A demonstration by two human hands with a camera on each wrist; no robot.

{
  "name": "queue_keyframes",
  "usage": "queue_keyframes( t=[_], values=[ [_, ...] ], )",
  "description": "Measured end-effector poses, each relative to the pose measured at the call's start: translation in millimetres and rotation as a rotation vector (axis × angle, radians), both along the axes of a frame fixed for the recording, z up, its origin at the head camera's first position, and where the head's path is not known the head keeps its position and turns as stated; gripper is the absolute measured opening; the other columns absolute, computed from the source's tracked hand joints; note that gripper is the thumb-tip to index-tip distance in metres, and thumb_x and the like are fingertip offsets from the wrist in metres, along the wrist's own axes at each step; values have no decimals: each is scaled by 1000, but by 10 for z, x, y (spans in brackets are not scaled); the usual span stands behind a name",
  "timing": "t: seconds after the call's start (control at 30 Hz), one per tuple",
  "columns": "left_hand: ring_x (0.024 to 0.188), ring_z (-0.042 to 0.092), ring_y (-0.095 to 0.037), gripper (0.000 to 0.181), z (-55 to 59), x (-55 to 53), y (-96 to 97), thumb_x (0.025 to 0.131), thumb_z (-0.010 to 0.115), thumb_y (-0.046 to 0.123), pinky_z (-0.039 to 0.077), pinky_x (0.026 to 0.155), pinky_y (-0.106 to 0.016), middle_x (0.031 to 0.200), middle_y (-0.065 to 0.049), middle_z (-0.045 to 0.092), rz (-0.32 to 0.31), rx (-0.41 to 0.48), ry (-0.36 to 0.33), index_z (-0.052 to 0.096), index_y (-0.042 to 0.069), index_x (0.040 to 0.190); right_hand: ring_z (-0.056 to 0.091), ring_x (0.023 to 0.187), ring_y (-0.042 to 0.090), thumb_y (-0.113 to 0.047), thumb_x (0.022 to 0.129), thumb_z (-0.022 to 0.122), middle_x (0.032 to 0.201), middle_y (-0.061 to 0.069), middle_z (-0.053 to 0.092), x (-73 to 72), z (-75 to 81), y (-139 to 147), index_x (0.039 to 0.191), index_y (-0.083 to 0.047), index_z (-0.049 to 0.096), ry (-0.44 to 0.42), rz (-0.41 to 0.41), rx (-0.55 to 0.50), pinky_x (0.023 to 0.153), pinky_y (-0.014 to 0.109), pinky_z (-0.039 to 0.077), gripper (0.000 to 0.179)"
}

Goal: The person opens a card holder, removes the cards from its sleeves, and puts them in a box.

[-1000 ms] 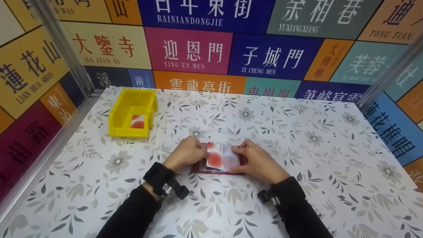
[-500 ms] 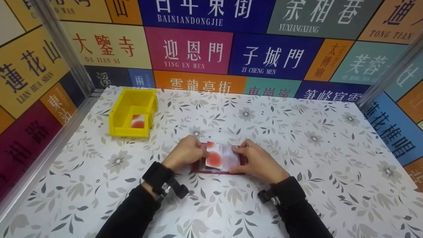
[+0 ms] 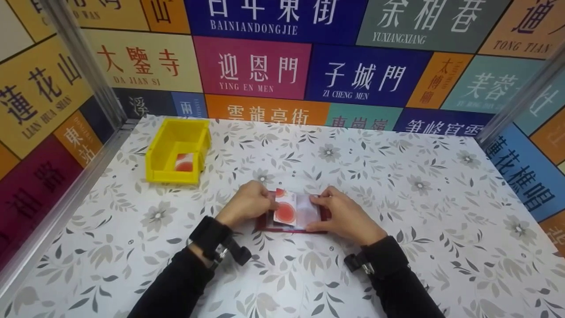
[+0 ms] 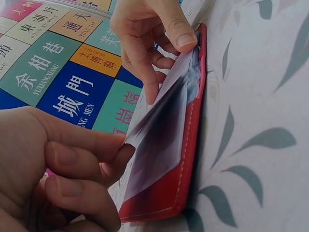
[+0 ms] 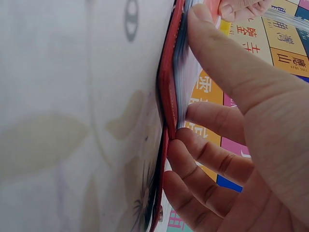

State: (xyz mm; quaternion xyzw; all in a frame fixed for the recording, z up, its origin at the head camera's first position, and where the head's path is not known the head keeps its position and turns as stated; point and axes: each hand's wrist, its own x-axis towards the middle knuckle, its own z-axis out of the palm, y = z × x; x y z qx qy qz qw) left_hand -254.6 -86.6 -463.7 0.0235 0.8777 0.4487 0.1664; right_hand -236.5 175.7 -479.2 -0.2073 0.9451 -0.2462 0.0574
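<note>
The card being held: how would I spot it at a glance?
On the white flowered tabletop, find the open red card holder near the middle. The card is over its left part, white with red circles. A similar card lies in the yellow bin; this one is pinched in the person's left grip.

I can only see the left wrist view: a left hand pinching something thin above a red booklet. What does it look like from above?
Observer: In the head view it is a white card with round red prints.
Visitor: Is anything else on the table?
Observer: Yes, a yellow bin, farther away and to the left of the left hand.
Visitor: Is the bin empty?
Observer: No, a second card with red print is inside.
</note>
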Motion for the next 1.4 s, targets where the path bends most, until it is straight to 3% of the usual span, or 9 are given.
queue_keyframes(
  t=[0.3, 0.73, 1.1, 1.4],
  values=[
    [66, 54, -14, 24, -15, -3, 14, 88, 83, 14, 43, 61, -25, 69, 3, 62, 9, -7, 24, 71, 8, 68, 46, 89, 15, -43, 79, 95, 107, 3, 54, 5, -3, 8, 147, -5, 63, 16, 9, -4, 79, 29, 41, 84],
    [54, 49, -11, 36, -7, -1, 14, 89, 82, 14, 37, 50, -22, 57, 5, 54, 22, 18, -2, 61, 13, 60, 46, 89, 15, -43, 80, 95, 106, 3, 53, 10, 9, 0, 147, -4, 62, 7, 6, 1, 78, 29, 41, 83],
    [60, 50, -13, 37, 19, -5, 8, 90, 82, 16, 42, 56, -24, 66, 3, 57, 41, -9, -23, 60, 14, 60, 45, 88, 15, -44, 80, 94, 105, 2, 52, 1, 19, -14, 148, -6, 62, 2, 4, 7, 77, 29, 40, 84],
    [57, 53, -14, 35, 8, 14, -9, 89, 81, 16, 44, 55, -25, 61, 3, 55, 26, 21, -2, 60, 14, 61, 48, 91, 15, -43, 78, 96, 106, 2, 51, 8, 14, 1, 148, -7, 62, -7, -4, -14, 79, 29, 42, 85]
  ],
)
